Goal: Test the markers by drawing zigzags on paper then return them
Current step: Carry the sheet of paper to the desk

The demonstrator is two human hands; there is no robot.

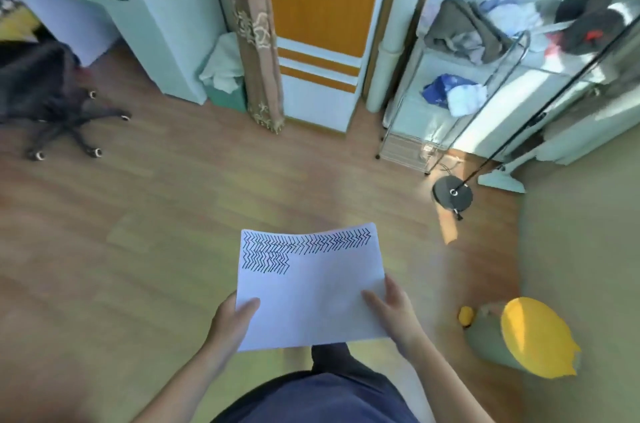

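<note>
A white sheet of paper (311,294) is held in the air in front of me, above the wooden floor. Rows of black zigzags fill its far edge and upper left part. My left hand (230,322) grips the sheet's near left corner, thumb on top. My right hand (393,310) grips its near right edge, thumb lying across the paper. No markers show in this view.
A black office chair (52,96) stands at the far left by a white desk (149,6). A wire rack (460,76) with clothes sits at the right. A black stand base (452,195) and a green and yellow bin (519,336) are on the floor to my right.
</note>
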